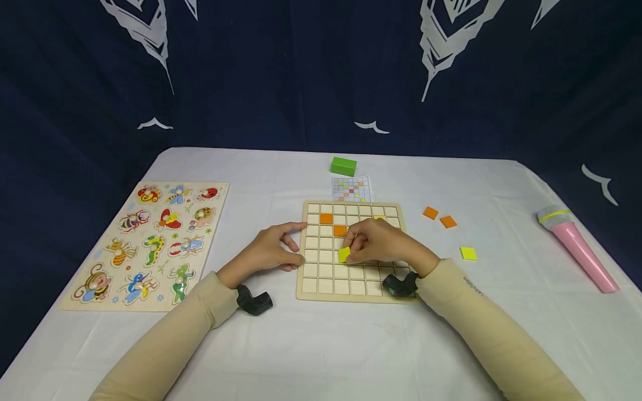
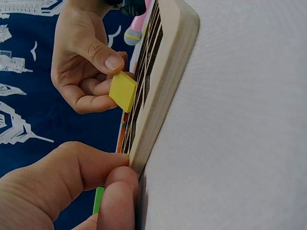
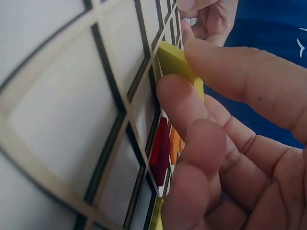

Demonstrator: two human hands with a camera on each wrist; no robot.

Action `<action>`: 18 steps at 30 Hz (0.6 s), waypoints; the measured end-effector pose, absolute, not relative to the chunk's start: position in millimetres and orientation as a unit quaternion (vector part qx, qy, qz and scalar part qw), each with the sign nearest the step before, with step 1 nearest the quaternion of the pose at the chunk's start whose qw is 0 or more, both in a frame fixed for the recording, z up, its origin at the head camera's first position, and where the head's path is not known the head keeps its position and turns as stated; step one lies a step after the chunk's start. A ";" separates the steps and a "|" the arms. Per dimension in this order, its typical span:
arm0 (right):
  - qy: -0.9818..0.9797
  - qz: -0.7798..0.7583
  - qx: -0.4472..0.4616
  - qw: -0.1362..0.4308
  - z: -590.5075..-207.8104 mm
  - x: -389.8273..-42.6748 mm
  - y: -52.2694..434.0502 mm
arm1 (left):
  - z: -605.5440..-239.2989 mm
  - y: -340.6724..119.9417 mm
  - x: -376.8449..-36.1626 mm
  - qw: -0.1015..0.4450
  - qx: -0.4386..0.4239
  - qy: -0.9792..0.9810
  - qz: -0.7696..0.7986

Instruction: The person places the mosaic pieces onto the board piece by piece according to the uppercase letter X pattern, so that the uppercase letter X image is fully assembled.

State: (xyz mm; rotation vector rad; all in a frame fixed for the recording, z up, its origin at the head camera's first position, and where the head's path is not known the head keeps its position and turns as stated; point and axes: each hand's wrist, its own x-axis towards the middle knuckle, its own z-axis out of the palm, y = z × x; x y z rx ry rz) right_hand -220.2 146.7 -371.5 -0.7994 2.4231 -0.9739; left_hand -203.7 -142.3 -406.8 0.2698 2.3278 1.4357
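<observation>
A wooden grid board [image 1: 313,292] lies on the white table, with two orange tiles [image 1: 326,218] and a yellow tile [image 1: 379,218] set in its upper cells. My right hand [image 1: 373,240] pinches a yellow square tile [image 1: 344,254] between thumb and fingers just over the board's middle; the same tile [image 2: 123,91] [image 3: 173,61] shows tilted against the grid [image 3: 57,115]. My left hand [image 1: 273,250] rests at the board's left edge [image 2: 163,86], thumb and fingers curled on the rim.
Two loose orange tiles [image 1: 438,217] and a yellow tile [image 1: 468,253] lie right of the board. A pattern card [image 1: 351,189] and green block [image 1: 343,166] sit behind it. An insect peg puzzle [image 1: 150,239] lies left; a pink microphone [image 1: 577,245] far right.
</observation>
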 end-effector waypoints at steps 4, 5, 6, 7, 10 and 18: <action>0.868 -0.349 -0.290 0.201 -372.2 -219.8 142.9 | -407.4 -141.6 -203.2 0.195 0.095 0.831 0.513; 0.868 -0.349 -0.290 0.201 -372.2 -219.7 142.0 | -407.6 -141.5 -203.2 0.195 0.096 0.830 0.513; 0.869 -0.348 -0.290 0.201 -372.2 -219.5 141.1 | -408.0 -141.4 -203.4 0.195 0.095 0.831 0.513; 0.869 -0.347 -0.290 0.201 -372.3 -219.5 140.2 | -408.4 -141.5 -203.6 0.196 0.096 0.831 0.512; 0.871 -0.343 -0.289 0.201 -371.8 -219.2 137.8 | -408.8 -141.7 -204.1 0.196 0.098 0.832 0.510; 0.878 -0.324 -0.290 0.198 -370.4 -218.9 135.2 | -407.2 -141.4 -203.7 0.195 0.097 0.833 0.508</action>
